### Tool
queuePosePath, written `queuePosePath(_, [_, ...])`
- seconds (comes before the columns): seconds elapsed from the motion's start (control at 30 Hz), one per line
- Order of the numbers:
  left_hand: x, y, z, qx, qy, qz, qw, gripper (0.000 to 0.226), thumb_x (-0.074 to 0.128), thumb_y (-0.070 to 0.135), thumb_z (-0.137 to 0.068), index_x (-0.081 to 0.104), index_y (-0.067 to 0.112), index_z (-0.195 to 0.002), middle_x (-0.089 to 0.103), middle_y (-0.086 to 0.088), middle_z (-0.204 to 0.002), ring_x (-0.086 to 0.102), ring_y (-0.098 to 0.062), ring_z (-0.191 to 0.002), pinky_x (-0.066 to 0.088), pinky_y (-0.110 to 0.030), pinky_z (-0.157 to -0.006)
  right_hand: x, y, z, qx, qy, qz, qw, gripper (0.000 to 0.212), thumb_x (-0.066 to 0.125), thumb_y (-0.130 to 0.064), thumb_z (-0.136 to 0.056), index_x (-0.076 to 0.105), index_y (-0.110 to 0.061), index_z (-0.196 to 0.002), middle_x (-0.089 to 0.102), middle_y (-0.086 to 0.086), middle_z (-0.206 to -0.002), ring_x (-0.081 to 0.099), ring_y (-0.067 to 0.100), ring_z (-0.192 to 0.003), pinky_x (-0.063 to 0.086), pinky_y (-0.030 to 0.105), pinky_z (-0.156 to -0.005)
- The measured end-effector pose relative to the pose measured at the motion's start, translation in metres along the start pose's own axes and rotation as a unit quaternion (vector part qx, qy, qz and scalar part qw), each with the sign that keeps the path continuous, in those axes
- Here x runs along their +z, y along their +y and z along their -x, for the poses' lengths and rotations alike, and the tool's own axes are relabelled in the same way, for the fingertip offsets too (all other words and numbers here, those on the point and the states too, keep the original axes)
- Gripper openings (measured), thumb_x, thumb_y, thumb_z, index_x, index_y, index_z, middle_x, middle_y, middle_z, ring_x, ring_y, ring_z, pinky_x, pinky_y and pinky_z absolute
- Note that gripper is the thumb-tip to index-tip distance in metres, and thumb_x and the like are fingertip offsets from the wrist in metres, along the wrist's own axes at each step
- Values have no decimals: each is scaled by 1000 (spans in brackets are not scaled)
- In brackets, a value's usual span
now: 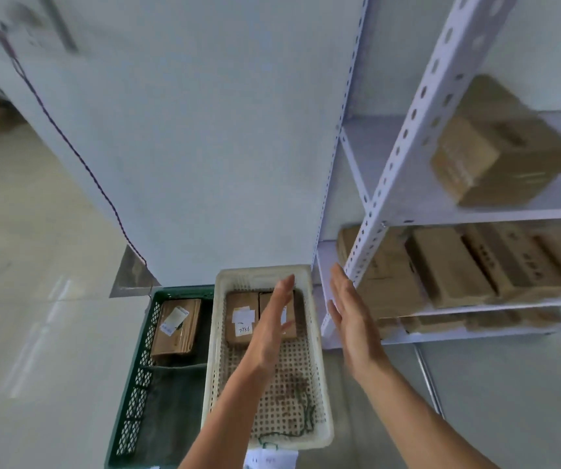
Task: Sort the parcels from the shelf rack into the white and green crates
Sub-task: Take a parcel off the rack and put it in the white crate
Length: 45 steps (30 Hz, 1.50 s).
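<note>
A white crate stands on the floor with two cardboard parcels at its far end. Left of it is a green crate holding one labelled parcel. The white shelf rack on the right carries brown parcels: a stack on the upper shelf and several on the lower shelf. My left hand is flat and open above the white crate, holding nothing. My right hand is open too, fingers extended beside the rack's front post, palm facing the left hand.
A pale wall rises behind the crates, with a dark cord running diagonally down it. Glossy floor spreads to the left. A paper slip lies at the white crate's near end. More parcels sit on the rack's lowest shelf.
</note>
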<state>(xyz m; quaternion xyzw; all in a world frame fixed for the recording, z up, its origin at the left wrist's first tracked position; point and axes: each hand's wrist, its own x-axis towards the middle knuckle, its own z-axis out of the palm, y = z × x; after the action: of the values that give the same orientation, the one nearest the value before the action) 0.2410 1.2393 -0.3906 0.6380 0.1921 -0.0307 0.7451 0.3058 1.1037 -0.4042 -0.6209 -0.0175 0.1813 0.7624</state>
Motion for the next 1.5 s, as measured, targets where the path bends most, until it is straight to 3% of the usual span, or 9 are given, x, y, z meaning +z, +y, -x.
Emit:
queuePosePath(0.1, [48,19,36,9,0,0,1000,75,34,82,-90,47,45,-154,51,30,-153,43,9,-145,44,-27,-109,-35,-36,38,-19,0,-1,1000,56,45,-55,-94,48,-43,-149,50,-36,-150,38,-10,-147,28,27,-126])
queuePosePath(0.2, [100,36,66,17,-7,-5,1000,61,32,77,-92,51,51,-144,56,40,-139,48,20,-132,43,-33,-111,-79,-71,73,-42,9,12,999,67,41,-60,-94,41,-38,-157,39,-24,-164,32,-4,-153,26,25,-125])
queuePosePath(0.47, [214,71,107,57,-22,-11,998,81,32,74,-98,41,29,-164,49,16,-163,46,-4,-148,42,-41,-116,-199,-140,120,-87,66,-27,994,52,29,-45,-113,34,-32,-163,36,-18,-167,33,-2,-152,25,32,-128])
queuePosePath(0.6, [247,98,101,85,-27,-12,996,80,32,71,-96,45,29,-162,50,15,-162,48,-4,-146,40,-47,-123,-232,-169,120,-107,75,-20,991,61,32,-54,-107,34,-32,-163,38,-20,-165,37,-4,-149,35,18,-113])
queuePosePath(0.67, [258,112,90,95,-21,-9,995,80,34,71,-93,47,29,-160,50,13,-162,47,-9,-148,39,-49,-124,-243,-183,116,-119,79,-27,989,74,38,-61,-97,35,-30,-163,38,-20,-165,37,-2,-150,35,20,-115])
queuePosePath(0.87, [273,155,24,125,9,-6,992,60,30,57,-111,43,28,-162,46,8,-165,46,-10,-146,38,-46,-118,-279,-212,58,-107,108,-29,988,51,32,-48,-113,40,-31,-161,39,-15,-167,38,3,-152,31,33,-124])
queuePosePath(1.03, [277,194,-53,130,73,23,989,62,34,57,-112,40,25,-165,43,2,-169,42,-18,-154,39,-48,-119,-289,-248,-11,-77,95,-27,992,81,42,-66,-93,35,-27,-164,36,-6,-170,40,9,-151,30,37,-124])
queuePosePath(1.17, [280,214,-103,101,91,23,990,66,35,60,-111,39,24,-166,40,0,-171,39,-21,-156,34,-50,-124,-291,-270,-67,-54,77,-21,995,69,34,-58,-107,31,-21,-165,32,-1,-172,34,15,-156,29,39,-125])
queuePosePath(1.5, [286,232,-170,17,89,-4,996,80,27,73,-107,35,21,-167,37,-1,-173,33,-27,-160,27,-52,-126,-282,-303,-170,21,18,38,999,73,32,-60,-110,28,-14,-166,29,2,-174,32,18,-157,28,40,-128])
